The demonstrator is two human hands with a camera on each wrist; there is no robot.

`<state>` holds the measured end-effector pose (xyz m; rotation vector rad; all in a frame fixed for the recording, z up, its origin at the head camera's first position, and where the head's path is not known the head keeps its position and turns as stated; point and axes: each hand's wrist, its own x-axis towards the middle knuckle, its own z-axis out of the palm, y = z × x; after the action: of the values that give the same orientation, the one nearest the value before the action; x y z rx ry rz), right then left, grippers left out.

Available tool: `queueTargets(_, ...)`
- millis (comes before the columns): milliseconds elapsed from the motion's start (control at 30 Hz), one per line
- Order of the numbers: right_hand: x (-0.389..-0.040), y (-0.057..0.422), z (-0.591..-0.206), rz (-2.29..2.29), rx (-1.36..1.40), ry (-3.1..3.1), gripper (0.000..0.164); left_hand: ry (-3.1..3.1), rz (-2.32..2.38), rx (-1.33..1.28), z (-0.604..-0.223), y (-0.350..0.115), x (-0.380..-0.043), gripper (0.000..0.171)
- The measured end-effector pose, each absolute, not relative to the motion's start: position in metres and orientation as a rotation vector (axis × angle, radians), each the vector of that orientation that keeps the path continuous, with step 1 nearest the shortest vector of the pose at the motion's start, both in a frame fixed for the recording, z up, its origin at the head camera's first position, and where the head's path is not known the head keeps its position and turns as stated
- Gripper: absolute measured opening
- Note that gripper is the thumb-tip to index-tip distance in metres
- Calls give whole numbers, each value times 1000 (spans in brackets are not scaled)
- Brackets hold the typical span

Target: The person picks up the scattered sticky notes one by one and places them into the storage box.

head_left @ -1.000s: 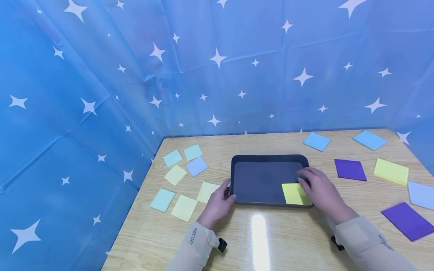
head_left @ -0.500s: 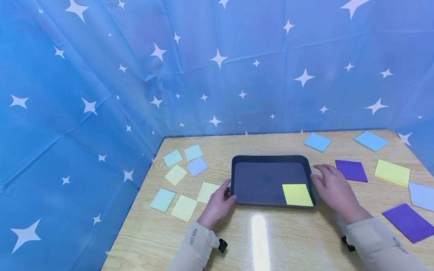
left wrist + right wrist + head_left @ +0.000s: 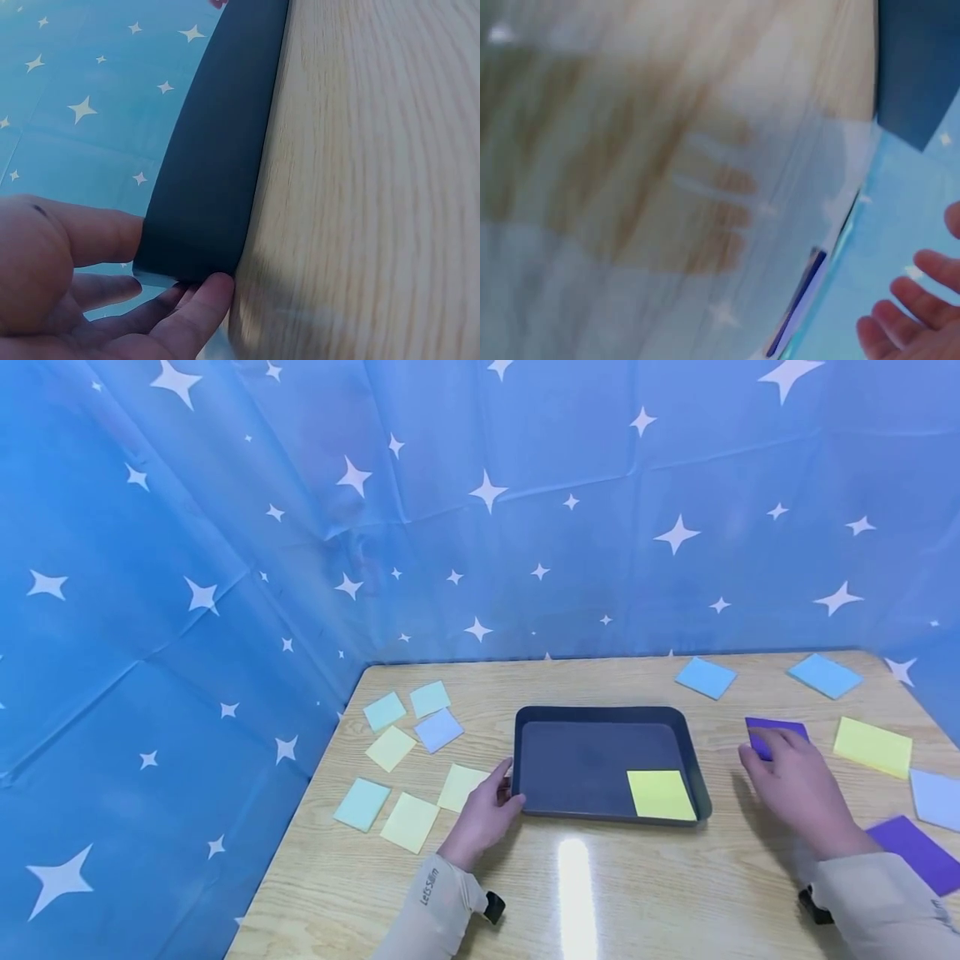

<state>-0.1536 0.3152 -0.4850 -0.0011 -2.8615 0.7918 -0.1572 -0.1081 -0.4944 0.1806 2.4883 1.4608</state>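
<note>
A dark shallow tray (image 3: 592, 760) stands on the table, with a yellow paper square (image 3: 662, 795) in its near right corner. My left hand (image 3: 483, 818) holds the tray's near left corner; in the left wrist view its thumb and fingers lie round the tray wall (image 3: 217, 142). Right of the tray, my right hand (image 3: 798, 789) hovers with relaxed fingers and nothing in them. It partly covers a purple paper square (image 3: 783, 727). Seen from the right wrist, the fingers (image 3: 915, 304) are spread apart, and a thin purple edge (image 3: 799, 304) shows on the table.
Several pale green, cream and lilac paper squares (image 3: 362, 803) lie on the left of the table. Two blue squares (image 3: 825, 676), a yellow one (image 3: 872, 747), a pale lilac one (image 3: 937, 797) and a second purple one (image 3: 911, 852) lie on the right. A starry curtain (image 3: 525, 527) hangs behind.
My right hand has let go of the yellow paper square in the tray's corner and moved right, out to the far purple square. The left hand has stayed at the tray.
</note>
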Motion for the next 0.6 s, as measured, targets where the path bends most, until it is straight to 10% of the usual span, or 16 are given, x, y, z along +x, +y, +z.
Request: queueTargets(600, -164, 378, -482, 796, -341, -2962, 68, 2482, 1470, 178, -496, -108, -156, 64)
